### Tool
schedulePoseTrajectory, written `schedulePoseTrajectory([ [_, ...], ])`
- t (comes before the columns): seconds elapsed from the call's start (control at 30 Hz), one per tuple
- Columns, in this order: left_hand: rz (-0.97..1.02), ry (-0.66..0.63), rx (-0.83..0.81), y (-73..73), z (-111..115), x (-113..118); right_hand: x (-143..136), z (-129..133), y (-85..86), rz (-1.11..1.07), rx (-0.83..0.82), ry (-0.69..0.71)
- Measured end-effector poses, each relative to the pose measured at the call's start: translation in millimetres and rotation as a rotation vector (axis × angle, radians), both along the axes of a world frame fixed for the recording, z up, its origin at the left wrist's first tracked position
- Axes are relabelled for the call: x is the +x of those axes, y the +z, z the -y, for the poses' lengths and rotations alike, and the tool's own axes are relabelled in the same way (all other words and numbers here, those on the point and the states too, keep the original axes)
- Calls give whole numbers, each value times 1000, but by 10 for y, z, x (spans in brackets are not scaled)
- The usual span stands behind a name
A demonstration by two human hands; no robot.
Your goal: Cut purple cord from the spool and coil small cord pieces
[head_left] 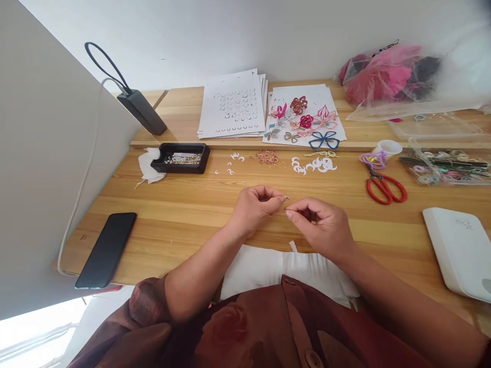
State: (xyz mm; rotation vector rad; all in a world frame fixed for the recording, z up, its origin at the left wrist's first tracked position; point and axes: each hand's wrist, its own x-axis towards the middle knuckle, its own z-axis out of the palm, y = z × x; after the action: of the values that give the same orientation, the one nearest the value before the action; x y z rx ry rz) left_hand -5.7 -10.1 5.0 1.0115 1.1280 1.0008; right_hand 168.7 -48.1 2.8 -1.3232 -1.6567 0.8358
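Observation:
Above the wooden table, my left hand [258,208] pinches a small curved pinkish piece [287,198] between thumb and fingertips. Close to its right side, my right hand [322,224] is closed in a pinch. A fine wire or thread seems to run between the fingertips, but what the right hand grips is too small to make out. Beyond the hands lie white crescent-shaped paper pieces [313,165] in a loose cluster. Several pink wrapped pieces with thin wire ends [268,157] lie to their left, and smaller white crescents [237,157] lie further left.
A black tray of beads [182,158] and a phone [106,250] are on the left. Red-handled scissors [385,189], a clear parts box [448,166] and a white device [458,250] stand right. Behind are paper sheets [232,105] and thread-wrapped flowers [306,121].

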Motion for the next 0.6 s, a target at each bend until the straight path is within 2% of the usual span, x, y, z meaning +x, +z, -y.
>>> schedulePoseTrajectory([
  [0.1,-112,-48,62,-5,10,-21,18,28,79,175,229,5],
  [0.2,-203,-140,70,13,25,-44,58,1,142,191,300,20],
  [0.27,-219,-194,52,35,36,-54,88,-35,155,142,236,-1],
  [0.37,-173,-252,9,65,47,-65,124,-104,134,-45,15,-23],
  [0.47,-82,-298,-22,61,42,-80,132,-171,90,-251,-198,21],
  [0.6,2,-264,-37,24,25,-79,96,-193,16,-442,-376,34],
])
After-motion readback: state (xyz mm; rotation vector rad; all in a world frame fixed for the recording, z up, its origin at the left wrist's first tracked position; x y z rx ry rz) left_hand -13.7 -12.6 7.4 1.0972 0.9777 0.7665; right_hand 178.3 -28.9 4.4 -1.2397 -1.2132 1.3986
